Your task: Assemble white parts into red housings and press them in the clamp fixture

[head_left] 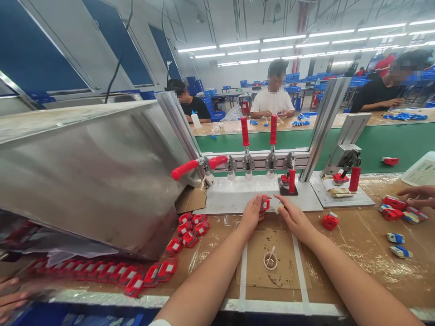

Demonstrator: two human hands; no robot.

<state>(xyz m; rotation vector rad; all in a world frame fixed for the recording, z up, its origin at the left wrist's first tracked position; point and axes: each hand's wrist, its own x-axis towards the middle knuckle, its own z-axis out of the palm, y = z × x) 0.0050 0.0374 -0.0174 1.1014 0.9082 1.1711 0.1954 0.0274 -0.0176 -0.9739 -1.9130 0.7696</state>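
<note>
My left hand (252,213) is closed around a small red plastic part (265,203) with a pale label-like patch, held up over the bench. Just to its right, my right hand (292,215) pinches a small pale yellowish piece (279,209), its index finger stretched toward the red part. Below both hands a small round cup (270,261) with a white stick in it sits on a cardboard sheet (253,271) taped to the bench. Ahead stands a metal clamping fixture (265,158) with red-handled toggle clamps; one clamp at its right end presses near a red part (284,179).
Several red parts (190,228) lie left, beside a large metal housing (102,172). A single red part (330,221) and a second clamp fixture (343,192) are at right. A co-worker's hand (419,194) reaches toward red and blue-white parts (394,208); another person's hand (12,296) shows lower left.
</note>
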